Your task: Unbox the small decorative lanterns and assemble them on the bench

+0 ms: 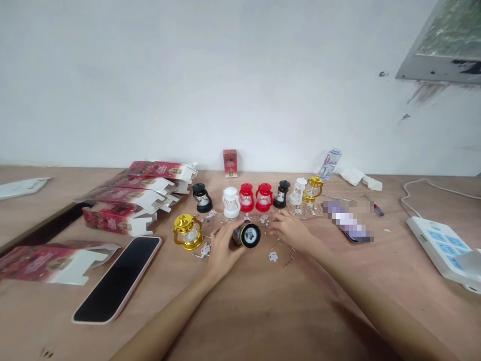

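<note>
My left hand (pixel 224 250) is wrapped round a small lantern (pixel 251 235), tipped so that its round black base faces me. To its right, my right hand (pixel 291 230) reaches down to the table among small metal and white parts (pixel 272 256). Its fingertips are bent together, and whatever they pinch is too small to make out. Behind both hands a row of mini lanterns stands upright: black (pixel 202 198), white (pixel 231 202), red (pixel 264 197) and gold (pixel 313 189) ones. A separate gold lantern (pixel 188 231) stands left of my left hand.
Flattened red boxes (pixel 130 198) lie at the left, near a phone (pixel 118 281). One upright red box (pixel 230 163) stands by the wall. At the right are a bottle (pixel 330 163), a partly pixelated phone (pixel 347 222), a screwdriver (pixel 378 209) and a white power strip (pixel 439 248) with its cord.
</note>
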The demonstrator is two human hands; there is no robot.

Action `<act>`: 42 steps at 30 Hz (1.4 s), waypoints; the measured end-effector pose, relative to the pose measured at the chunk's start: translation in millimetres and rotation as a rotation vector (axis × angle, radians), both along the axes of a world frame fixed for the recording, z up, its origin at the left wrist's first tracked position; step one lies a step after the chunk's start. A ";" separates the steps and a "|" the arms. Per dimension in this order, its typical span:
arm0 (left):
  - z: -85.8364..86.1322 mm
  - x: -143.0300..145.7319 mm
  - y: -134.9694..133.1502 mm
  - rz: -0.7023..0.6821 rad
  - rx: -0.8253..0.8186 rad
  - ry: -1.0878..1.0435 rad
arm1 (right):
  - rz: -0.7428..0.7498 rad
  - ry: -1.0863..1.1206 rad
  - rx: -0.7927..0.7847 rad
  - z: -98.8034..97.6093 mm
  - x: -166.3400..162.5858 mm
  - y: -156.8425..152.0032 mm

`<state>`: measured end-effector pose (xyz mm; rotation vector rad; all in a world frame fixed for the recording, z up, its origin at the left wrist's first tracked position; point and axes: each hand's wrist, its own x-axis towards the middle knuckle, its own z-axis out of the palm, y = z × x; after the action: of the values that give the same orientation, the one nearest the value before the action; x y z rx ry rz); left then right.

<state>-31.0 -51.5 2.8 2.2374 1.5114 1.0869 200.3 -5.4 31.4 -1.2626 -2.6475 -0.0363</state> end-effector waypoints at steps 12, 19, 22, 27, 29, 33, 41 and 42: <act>2.8 -0.7 -0.4 -0.032 -0.008 0.005 | -0.002 0.668 0.111 -7.7 -25.0 -10.5; 3.0 -0.3 -1.2 -0.019 0.004 -0.010 | 0.187 0.859 0.304 22.0 -46.8 -29.4; 1.6 -0.4 -0.5 -0.018 0.018 -0.001 | 0.212 0.742 0.357 20.2 -46.3 -29.6; 0.3 -0.6 0.7 -0.022 0.039 0.002 | 0.230 0.544 0.478 10.9 -46.7 -30.9; 0.3 -0.8 0.8 -0.018 0.026 -0.002 | 0.240 0.522 0.486 12.2 -47.1 -32.8; 0.9 -1.0 0.8 -0.007 -0.012 -0.021 | 0.187 0.570 0.454 21.2 -36.3 -32.2; 2.1 -1.1 0.4 -0.011 -0.028 -0.049 | -0.017 0.075 0.091 7.5 15.5 -11.6; 1.8 -1.2 0.6 -0.011 -0.026 -0.048 | -0.025 0.032 0.055 3.9 17.5 -11.5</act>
<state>-32.2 -50.9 4.7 2.1835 1.4835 1.1032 217.7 -16.9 35.3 -1.2680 -2.5854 -0.0906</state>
